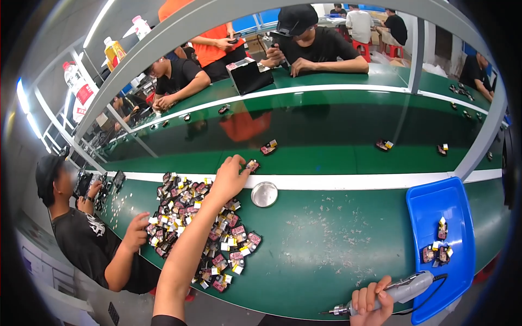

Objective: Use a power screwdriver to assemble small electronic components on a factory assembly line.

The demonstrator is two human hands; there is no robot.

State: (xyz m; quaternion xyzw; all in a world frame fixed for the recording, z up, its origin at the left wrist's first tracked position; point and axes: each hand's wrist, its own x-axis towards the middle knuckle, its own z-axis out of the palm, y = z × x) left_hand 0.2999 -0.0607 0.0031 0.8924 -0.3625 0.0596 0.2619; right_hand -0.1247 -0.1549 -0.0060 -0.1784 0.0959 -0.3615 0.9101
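Observation:
My left hand [230, 178] reaches over the pile to the white rail at the belt's edge. Its thumb and fingertips close on a small black-and-pink electronic part [252, 165]. Low at the right, my right hand [373, 302] wraps round a grey corded rotary tool [412, 287], its thin bit pointing left above the bench. A large heap of similar parts [235, 237], with white and yellow pieces on them, lies around and under my left forearm. Beside the left hand sits a round metal dish [264, 194].
A blue tray [412, 239] at the right holds several parts. White shavings [340, 239] litter the green bench. Beyond the rail [337, 181], the conveyor belt [326, 155] carries spaced parts. A co-worker [81, 228] sits at the left, a hand near the heap; others work across the belt.

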